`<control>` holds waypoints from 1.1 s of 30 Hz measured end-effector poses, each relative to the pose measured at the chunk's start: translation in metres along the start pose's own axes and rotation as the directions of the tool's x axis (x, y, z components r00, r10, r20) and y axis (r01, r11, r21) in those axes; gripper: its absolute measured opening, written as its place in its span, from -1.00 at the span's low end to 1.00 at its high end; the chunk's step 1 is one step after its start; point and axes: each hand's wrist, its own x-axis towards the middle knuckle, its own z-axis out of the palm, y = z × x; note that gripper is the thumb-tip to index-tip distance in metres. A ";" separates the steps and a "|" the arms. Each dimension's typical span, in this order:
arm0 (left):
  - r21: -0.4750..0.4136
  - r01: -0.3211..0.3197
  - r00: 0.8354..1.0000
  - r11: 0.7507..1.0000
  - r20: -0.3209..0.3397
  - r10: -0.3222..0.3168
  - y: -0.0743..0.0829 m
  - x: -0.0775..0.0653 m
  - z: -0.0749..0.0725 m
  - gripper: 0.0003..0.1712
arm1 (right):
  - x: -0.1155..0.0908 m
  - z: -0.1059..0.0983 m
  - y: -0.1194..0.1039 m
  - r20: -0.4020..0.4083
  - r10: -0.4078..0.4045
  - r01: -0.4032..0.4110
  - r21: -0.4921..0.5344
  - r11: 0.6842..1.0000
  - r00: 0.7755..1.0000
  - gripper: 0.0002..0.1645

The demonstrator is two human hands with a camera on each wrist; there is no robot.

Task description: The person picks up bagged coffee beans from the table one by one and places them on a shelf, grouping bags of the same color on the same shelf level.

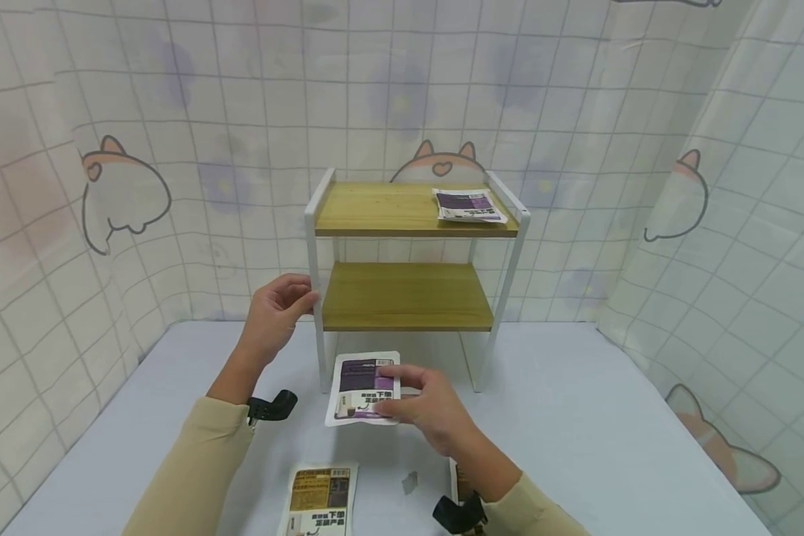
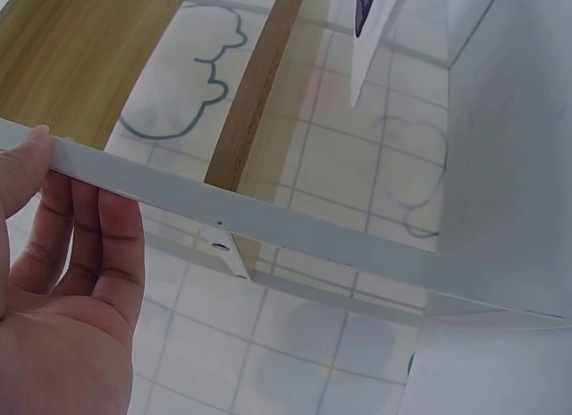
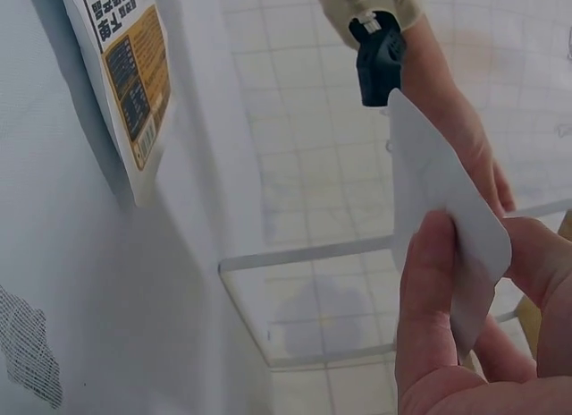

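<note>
My left hand (image 1: 273, 316) grips the white left front post (image 1: 316, 327) of a two-tier shelf rack, thumb on one side and fingers on the other, as the left wrist view shows. My right hand (image 1: 432, 409) pinches a flat white pouch with a purple printed label (image 1: 356, 376) by its right edge. It is held above the table, in front of the rack and below its lower wooden board (image 1: 405, 294). In the right wrist view the pouch (image 3: 438, 178) appears nearly edge-on between thumb and fingers.
Similar purple pouches (image 1: 469, 205) lie stacked at the right of the upper board (image 1: 375, 207). A yellow-and-white pouch (image 1: 319, 499) lies on the white table (image 1: 576, 432); another (image 1: 465, 487) is partly hidden under my right wrist. A small grey patch (image 1: 410, 482) sits between them.
</note>
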 end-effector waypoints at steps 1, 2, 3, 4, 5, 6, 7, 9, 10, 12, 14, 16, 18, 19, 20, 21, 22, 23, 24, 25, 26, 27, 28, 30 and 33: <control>-0.004 -0.002 1.000 1.000 0.002 0.002 0.000 0.000 0.000 -0.55 | 0.000 -0.001 0.000 0.000 -0.002 0.002 0.002 1.000 1.000 -0.28; -0.006 -0.003 1.000 1.000 0.003 0.003 0.000 0.000 0.000 -0.55 | -0.001 -0.002 -0.001 -0.001 -0.001 0.001 0.003 1.000 1.000 -0.28; -0.010 -0.005 1.000 1.000 0.004 0.005 -0.001 0.000 0.001 -0.55 | -0.001 -0.003 -0.002 -0.002 -0.002 0.002 0.000 1.000 1.000 -0.28; -0.012 -0.008 1.000 1.000 0.004 0.008 -0.001 0.000 0.001 -0.55 | -0.002 -0.003 -0.002 -0.002 -0.001 0.001 0.000 1.000 1.000 -0.28; -0.014 -0.007 1.000 1.000 0.003 0.007 -0.001 0.000 0.001 -0.56 | -0.002 -0.004 -0.003 -0.002 -0.001 0.001 0.002 1.000 1.000 -0.28; -0.016 -0.008 1.000 1.000 0.004 0.008 0.000 0.000 0.002 -0.56 | -0.002 -0.005 -0.004 -0.001 0.000 0.000 0.010 1.000 1.000 -0.28; -0.018 -0.008 1.000 1.000 0.004 0.008 0.000 0.000 0.002 -0.56 | -0.003 -0.006 -0.005 -0.002 0.001 -0.001 0.015 1.000 1.000 -0.28; -0.021 -0.007 1.000 1.000 0.005 0.007 0.000 0.000 0.002 -0.58 | -0.004 -0.007 -0.007 -0.005 0.004 -0.004 0.019 1.000 1.000 -0.28; -0.021 -0.005 1.000 1.000 0.005 0.005 -0.001 0.000 0.002 -0.59 | -0.004 -0.007 -0.008 -0.006 0.005 -0.005 0.023 1.000 1.000 -0.28; -0.022 -0.002 1.000 1.000 0.007 0.002 -0.001 0.001 0.002 -0.61 | -0.005 -0.008 -0.010 -0.010 0.008 -0.008 0.023 1.000 1.000 -0.28; -0.019 0.001 1.000 1.000 0.007 -0.001 -0.002 0.001 0.002 -0.63 | -0.005 -0.009 -0.011 -0.012 0.007 -0.006 0.018 1.000 1.000 -0.29; -0.014 0.001 1.000 1.000 0.006 -0.001 -0.003 0.001 0.001 -0.63 | -0.006 -0.009 -0.013 -0.012 0.002 -0.002 0.012 1.000 1.000 -0.28; -0.009 -0.002 1.000 1.000 0.005 0.002 -0.003 0.001 0.001 -0.63 | -0.006 -0.009 -0.016 -0.010 -0.003 0.003 0.007 1.000 1.000 -0.28; -0.006 -0.003 1.000 1.000 0.005 0.003 -0.003 0.001 0.001 -0.62 | -0.006 -0.009 -0.017 -0.008 -0.005 0.005 0.007 1.000 1.000 -0.28; -0.004 -0.005 1.000 1.000 0.004 0.006 -0.003 0.001 0.001 -0.62 | -0.007 -0.009 -0.018 -0.007 -0.006 0.006 0.005 1.000 1.000 -0.29; -0.004 -0.007 1.000 1.000 0.004 0.007 -0.003 0.001 0.001 -0.61 | -0.007 -0.010 -0.019 -0.006 -0.008 0.008 0.004 1.000 1.000 -0.29; -0.004 -0.009 1.000 1.000 0.004 0.009 -0.003 0.001 0.000 -0.61 | -0.007 -0.010 -0.020 -0.003 -0.013 0.013 0.005 1.000 1.000 -0.30; -0.005 -0.010 1.000 1.000 0.004 0.010 -0.003 0.001 0.000 -0.61 | -0.007 -0.010 -0.021 0.000 -0.016 0.016 0.009 1.000 1.000 -0.30; -0.005 -0.009 1.000 1.000 0.003 0.009 -0.002 0.001 0.000 -0.62 | -0.007 -0.010 -0.022 0.001 -0.017 0.017 0.017 1.000 1.000 -0.31; -0.005 -0.007 1.000 1.000 0.003 0.007 -0.002 0.000 0.000 -0.62 | -0.007 -0.010 -0.023 0.002 -0.020 0.020 0.020 1.000 1.000 -0.31; -0.006 -0.005 1.000 1.000 0.002 0.005 -0.002 0.000 0.000 -0.62 | -0.007 -0.010 -0.025 0.003 -0.026 0.026 0.022 0.999 1.000 -0.32; -0.004 -0.003 1.000 1.000 0.001 0.003 -0.002 0.000 0.000 -0.62 | -0.007 -0.010 -0.026 0.005 -0.031 0.031 0.025 0.999 1.000 -0.32; -0.003 0.000 1.000 1.000 0.000 0.000 -0.002 0.000 0.000 -0.63 | -0.007 -0.010 -0.027 0.007 -0.035 0.035 0.028 0.999 0.999 -0.33; 0.001 0.003 1.000 1.000 0.000 -0.003 -0.001 0.000 -0.001 -0.63 | -0.007 -0.010 -0.030 0.012 -0.043 0.042 0.037 0.998 0.999 -0.33; 0.006 0.007 1.000 1.000 0.000 -0.007 -0.001 0.000 -0.001 -0.63 | -0.007 -0.010 -0.035 0.021 -0.056 0.055 0.035 0.998 0.998 -0.33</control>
